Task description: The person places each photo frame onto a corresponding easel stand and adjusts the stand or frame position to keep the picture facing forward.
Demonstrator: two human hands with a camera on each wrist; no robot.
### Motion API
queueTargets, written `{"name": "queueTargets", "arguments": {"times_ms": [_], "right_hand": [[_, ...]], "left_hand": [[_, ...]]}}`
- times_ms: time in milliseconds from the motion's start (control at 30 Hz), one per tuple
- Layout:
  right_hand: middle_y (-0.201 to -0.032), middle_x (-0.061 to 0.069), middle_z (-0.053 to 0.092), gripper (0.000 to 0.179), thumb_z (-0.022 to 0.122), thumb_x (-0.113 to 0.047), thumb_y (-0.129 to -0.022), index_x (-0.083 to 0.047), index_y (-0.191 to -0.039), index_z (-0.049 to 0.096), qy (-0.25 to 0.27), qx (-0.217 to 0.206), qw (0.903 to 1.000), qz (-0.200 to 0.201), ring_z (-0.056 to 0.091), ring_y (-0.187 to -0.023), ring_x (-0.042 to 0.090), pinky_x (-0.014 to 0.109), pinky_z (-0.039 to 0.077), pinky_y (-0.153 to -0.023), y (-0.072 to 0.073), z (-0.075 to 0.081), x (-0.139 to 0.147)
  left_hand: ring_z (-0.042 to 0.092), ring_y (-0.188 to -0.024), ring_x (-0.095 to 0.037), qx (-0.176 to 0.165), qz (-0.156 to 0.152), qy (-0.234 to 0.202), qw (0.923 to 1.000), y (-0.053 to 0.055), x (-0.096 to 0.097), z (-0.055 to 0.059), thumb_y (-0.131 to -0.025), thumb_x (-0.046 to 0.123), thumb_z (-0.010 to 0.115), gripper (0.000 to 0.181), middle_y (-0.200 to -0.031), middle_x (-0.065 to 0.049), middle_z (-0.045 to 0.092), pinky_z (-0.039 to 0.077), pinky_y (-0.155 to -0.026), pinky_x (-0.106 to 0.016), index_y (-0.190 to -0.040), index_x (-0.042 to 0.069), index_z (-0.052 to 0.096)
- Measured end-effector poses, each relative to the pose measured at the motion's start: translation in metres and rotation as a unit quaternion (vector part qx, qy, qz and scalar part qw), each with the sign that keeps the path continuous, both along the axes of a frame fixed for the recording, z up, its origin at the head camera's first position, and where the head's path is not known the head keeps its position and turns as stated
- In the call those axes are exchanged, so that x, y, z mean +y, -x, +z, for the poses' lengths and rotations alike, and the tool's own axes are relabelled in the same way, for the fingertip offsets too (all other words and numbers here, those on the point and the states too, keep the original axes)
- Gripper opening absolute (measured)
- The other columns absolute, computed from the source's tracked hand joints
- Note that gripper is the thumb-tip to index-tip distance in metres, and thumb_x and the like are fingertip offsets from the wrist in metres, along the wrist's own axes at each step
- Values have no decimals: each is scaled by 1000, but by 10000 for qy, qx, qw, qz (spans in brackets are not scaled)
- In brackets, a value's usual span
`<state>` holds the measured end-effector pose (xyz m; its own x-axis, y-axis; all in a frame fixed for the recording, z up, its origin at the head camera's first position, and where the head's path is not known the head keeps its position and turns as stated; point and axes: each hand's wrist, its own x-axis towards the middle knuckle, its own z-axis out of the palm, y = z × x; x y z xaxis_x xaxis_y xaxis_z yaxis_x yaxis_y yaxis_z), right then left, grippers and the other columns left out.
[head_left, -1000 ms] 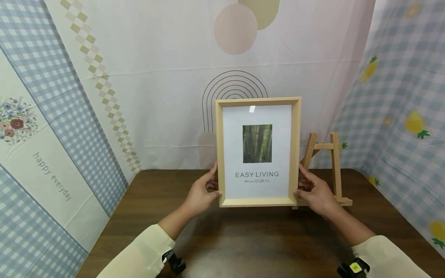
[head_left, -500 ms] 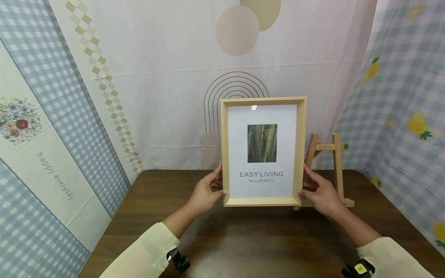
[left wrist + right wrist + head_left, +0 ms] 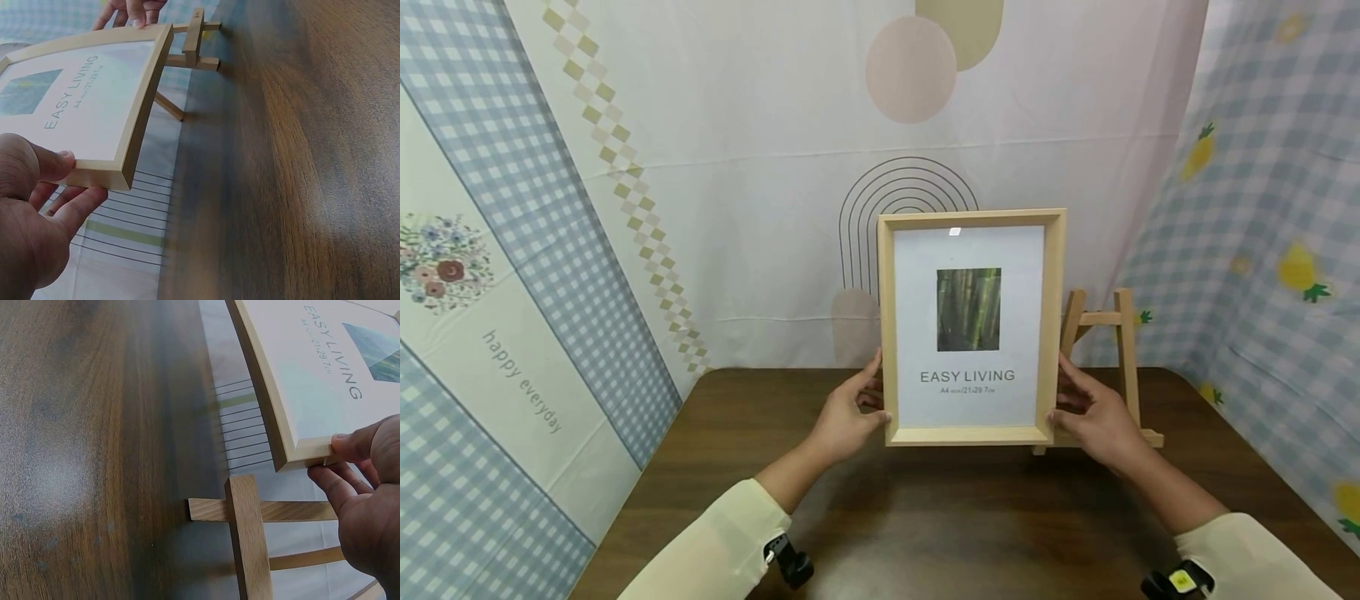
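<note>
A picture frame (image 3: 970, 436) in pale wood stands upright between my two hands, raised above the table. Its white sheet carries a small bamboo picture and the words EASY LIVING. My left hand (image 3: 844, 417) grips the lower left side, thumb at the front and fingers behind. On the lower right side my right hand (image 3: 1097, 421) holds it the same way. Behind the frame and to its right stands a wooden easel (image 3: 1126, 358), partly covered by the frame and my right hand. In the right wrist view the easel's ledge (image 3: 244, 531) shows close to the frame's corner.
The dark wooden table (image 3: 940, 533) extends under and in front of the frame. A pale patterned cloth (image 3: 760, 233) hangs behind it. Checked cloths (image 3: 1262, 275) hang at the sides. Black wrist cameras (image 3: 790, 562) sit on both sleeves.
The frame and both hands have shifted slightly to the right in the head view, mostly in the first half second; the view itself also moved a little. Both hands keep their grip.
</note>
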<state>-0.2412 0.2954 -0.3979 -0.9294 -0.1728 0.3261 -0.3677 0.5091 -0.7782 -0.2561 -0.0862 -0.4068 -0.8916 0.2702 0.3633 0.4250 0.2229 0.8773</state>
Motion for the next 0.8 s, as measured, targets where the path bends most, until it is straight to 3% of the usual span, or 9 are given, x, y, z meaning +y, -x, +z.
{"name": "queueTargets", "arguments": {"times_ms": [233, 500, 800], "right_hand": [[-140, 32, 50, 94, 74, 5, -90, -18, -164, 21, 20, 50, 10000, 5, 57, -118, 49, 20, 56, -75, 2, -2, 2], [-140, 30, 51, 94, 75, 3, -90, -16, -164, 21, -103, 101, 9998, -109, 58, -118, 47, 18, 56, -75, 4, -2, 4], [-140, 31, 51, 94, 75, 6, -90, -15, -164, 21, -27, 139, 9999, -74, 58, -117, 46, 19, 56, -74, 4, -3, 7]], "left_hand": [[65, -101, -34, -20, -38, 47, 10000, 2, 2, -1, -84, -19, 71, 94, -118, -19, 63, 58, -84, -44, -162, 16, 30], [66, -100, -30, 50, -39, 121, 9999, 3, 4, 1, -84, -19, 71, 94, -116, -17, 64, 59, -82, -35, -162, 16, 29], [66, -101, -30, 6, -75, 126, 9999, 5, 7, -1, -85, -17, 71, 95, -118, -17, 63, 59, -83, -34, -163, 18, 28]]}}
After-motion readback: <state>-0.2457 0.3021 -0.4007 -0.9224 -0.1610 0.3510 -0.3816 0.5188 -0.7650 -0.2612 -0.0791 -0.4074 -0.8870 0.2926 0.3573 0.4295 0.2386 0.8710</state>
